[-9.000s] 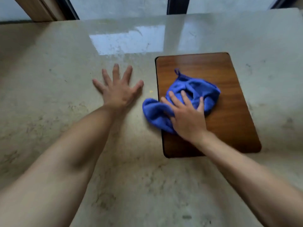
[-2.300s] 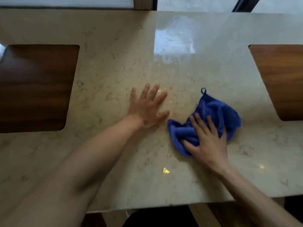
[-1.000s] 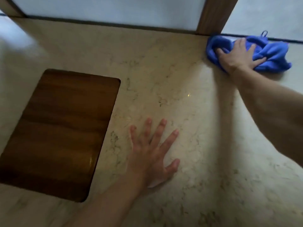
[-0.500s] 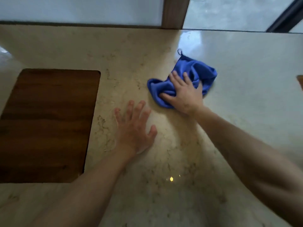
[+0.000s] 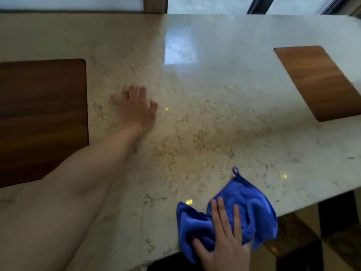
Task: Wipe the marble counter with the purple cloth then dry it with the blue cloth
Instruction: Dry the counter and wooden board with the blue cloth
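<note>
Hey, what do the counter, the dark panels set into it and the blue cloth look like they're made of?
Counter: polished marble, seemingly; beige veining, glossy window glare.
Panels: likely varnished wood or veneer; brown grain streaks.
Blue cloth: probably microfibre; fuzzy, crumpled, hanging loop.

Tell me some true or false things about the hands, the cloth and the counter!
1. The right hand presses on the blue cloth. True.
2. The cloth lies on a wooden panel. False: it lies on the marble counter, at its near edge, partly hanging over.
3. The left hand holds a purple cloth. False: it rests flat and empty on the marble.
4. Wooden panels sit at the left and right. True.
</note>
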Demonstrator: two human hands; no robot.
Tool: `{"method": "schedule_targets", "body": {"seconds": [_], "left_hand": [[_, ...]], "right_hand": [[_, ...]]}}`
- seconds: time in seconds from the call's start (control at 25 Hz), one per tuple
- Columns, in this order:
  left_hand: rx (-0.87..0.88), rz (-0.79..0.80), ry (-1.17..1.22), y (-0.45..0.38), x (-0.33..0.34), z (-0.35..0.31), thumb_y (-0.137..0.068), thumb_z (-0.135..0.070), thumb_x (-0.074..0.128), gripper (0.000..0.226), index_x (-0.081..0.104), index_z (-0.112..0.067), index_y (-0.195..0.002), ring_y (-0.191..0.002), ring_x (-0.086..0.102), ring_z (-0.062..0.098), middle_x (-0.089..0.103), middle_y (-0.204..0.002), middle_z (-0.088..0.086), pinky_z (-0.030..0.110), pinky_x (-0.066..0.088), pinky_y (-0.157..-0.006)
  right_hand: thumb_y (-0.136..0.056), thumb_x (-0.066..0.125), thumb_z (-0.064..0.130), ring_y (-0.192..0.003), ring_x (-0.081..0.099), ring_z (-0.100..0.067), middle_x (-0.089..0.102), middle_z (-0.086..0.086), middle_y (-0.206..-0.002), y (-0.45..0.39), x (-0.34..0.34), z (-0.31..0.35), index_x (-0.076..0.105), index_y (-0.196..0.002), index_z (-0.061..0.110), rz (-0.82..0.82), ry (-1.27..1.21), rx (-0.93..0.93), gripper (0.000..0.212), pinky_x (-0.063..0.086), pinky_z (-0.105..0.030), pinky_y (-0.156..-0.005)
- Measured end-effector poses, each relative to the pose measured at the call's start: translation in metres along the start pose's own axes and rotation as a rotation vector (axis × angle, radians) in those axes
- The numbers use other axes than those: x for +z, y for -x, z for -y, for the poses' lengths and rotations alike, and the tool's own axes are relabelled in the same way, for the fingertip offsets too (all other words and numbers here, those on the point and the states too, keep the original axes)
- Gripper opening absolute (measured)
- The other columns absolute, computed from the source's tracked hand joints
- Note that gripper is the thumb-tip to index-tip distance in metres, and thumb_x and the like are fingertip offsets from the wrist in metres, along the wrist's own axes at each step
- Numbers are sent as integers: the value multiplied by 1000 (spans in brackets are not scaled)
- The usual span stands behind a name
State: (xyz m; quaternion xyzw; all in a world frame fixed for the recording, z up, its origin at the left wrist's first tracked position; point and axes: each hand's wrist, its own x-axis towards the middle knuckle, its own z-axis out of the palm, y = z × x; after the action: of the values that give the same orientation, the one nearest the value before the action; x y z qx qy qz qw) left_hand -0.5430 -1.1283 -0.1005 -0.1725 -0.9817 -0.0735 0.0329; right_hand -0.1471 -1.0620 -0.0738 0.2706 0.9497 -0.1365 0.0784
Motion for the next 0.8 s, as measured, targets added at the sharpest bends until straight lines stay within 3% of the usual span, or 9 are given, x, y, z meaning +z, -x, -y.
{"method": "schedule_targets", "body": {"seconds": [0.08,0.16,0.28,0.48,0.64,0.8], "left_hand": [[-10,52,5,0,-5,-3,-86,-49,23,58,42,-19,-132,-135,34,30,41,-140,10,63,24,-108],[0,110,43,2,-13,0,-85,-51,22,64,40,-20,-138,-140,29,29,38,-146,9,61,22,-111],[51,171,65,-9,-29,28,-91,-56,26,66,30,-21,-147,-149,15,28,25,-158,8,54,23,-114],[-104,354,-31,-62,-53,128,-86,-82,23,85,5,-38,-156,-151,-17,39,-7,-168,2,72,-5,-115],[-123,324,-17,-75,-43,175,-77,-93,13,86,3,-52,-152,-152,-14,40,-6,-168,-5,74,-5,-114],[-128,278,-34,-71,-35,174,-78,-92,10,82,0,-55,-150,-152,-12,37,-5,-168,-7,72,-3,-115]], "right_hand": [[-61,50,68,-148,24,-28,20,16,-162,8,7,13,38,-148,24,59,-30,92,98,51,-61,-79],[-67,46,67,-151,16,-28,25,13,-162,-2,12,36,37,-148,22,61,3,104,93,44,-70,-86],[-72,48,69,-146,28,-32,38,5,-158,-33,15,73,44,-147,19,36,91,-8,90,29,-74,-102],[-76,39,77,-147,23,-34,32,5,-159,-101,12,107,35,-150,20,-7,44,-128,94,11,-70,-109],[-88,22,78,-152,-8,-28,4,8,-167,-231,-9,161,13,-158,24,-7,36,-154,88,-4,-67,-112],[-90,26,77,-153,-8,-29,0,11,-167,-377,-28,216,10,-158,25,-38,21,-156,87,-7,-68,-113]]}}
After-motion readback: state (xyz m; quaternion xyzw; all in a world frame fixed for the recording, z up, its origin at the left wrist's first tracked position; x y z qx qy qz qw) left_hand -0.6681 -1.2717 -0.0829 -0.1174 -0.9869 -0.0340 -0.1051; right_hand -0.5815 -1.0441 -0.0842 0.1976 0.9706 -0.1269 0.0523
